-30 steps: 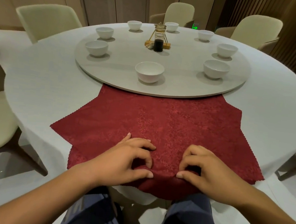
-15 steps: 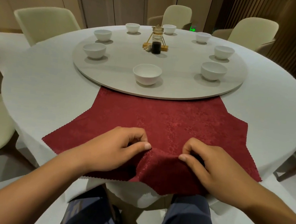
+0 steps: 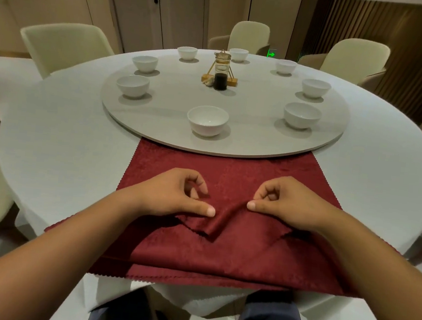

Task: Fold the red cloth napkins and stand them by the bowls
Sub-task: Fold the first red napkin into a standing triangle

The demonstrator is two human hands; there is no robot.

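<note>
Since the earlier frames, the near corner of the red napkin (image 3: 229,177) no longer hangs off the bench (image 3: 64,145). It has been carried up the frame and laid back over the cloth.

Finding: the turned-over flap's pointed tip sits at lower centre, between the two hands and just below the thumbs. The new fold runs left to right along the near bench edge. The left hand (image 3: 175,197) and right hand (image 3: 285,205) are equally near the flap. Each grip is closed on it, thumb and curled fingers pinching a raised ridge of cloth.

Judgement: the next fold runs away from the grip, up the frame toward the nearest bowl (image 3: 207,119).

Condition: the cloth is dark red with a faint woven pattern and pinked edges. It lies flat at lower centre, its far edge hidden under the turntable (image 3: 231,152) rim.
</note>
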